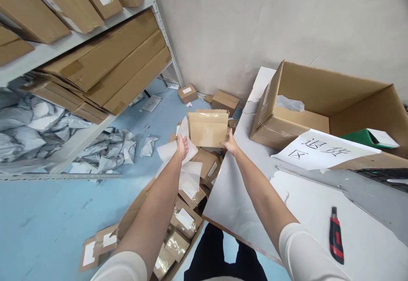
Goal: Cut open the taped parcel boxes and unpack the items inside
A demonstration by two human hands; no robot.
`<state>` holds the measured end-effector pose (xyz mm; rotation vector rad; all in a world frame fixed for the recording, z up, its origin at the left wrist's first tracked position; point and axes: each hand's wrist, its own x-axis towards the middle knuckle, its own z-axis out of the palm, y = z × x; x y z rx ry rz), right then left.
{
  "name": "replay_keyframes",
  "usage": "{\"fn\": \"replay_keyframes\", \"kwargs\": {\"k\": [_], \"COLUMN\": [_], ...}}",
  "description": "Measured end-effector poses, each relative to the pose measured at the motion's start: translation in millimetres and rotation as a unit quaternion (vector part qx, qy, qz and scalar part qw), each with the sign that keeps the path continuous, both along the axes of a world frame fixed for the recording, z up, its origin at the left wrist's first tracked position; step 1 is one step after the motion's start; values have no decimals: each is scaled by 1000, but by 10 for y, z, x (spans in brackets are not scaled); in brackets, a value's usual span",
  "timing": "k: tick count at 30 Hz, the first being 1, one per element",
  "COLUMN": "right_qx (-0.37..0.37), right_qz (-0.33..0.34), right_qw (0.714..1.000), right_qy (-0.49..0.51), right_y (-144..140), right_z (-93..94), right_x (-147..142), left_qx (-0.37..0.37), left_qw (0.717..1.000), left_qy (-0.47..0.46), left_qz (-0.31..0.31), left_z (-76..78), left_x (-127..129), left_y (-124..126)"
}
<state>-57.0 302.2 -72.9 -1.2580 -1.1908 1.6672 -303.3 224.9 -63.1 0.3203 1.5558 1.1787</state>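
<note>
- Holding a small cardboard box out in front of you, your right hand is closed on its right edge.
- Your left hand pinches a sheet of white paper just left of that box, fingers together on it.
- Below both hands sits a pile of small boxes on the blue floor.
- On the white table to the right lie a red box cutter near you and a large open carton farther off.
</note>
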Motion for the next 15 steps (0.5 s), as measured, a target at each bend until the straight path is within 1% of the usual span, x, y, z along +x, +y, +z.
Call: {"fn": "replay_keyframes", "kwargs": {"k": [2,3,7,11,13,15], "right_qx": [-32,-36,-5,21,30,34], "right_qz": [4,5,-4,-11,-8,-6], "right_qw": [999,999,997,996,996,996], "right_qy": [-19,-30,-71,-89,-88,-87], "right_y": [-41,-69,-198,-327,-421,-563], "right_z": [20,34,98,155,188,218], "right_x": [46,75,225,405,487,559], "left_qx": [-4,-5,-2,9,9,10], "left_qw": [1000,999,998,996,993,991], "left_qy": [19,26,46,52,56,63], "left_qz": [-12,-18,-41,-75,-99,-116], "left_z": [10,20,100,231,295,352], "left_x": [-4,0,38,90,120,163], "left_y": [-10,-17,-48,-101,-168,-291]}}
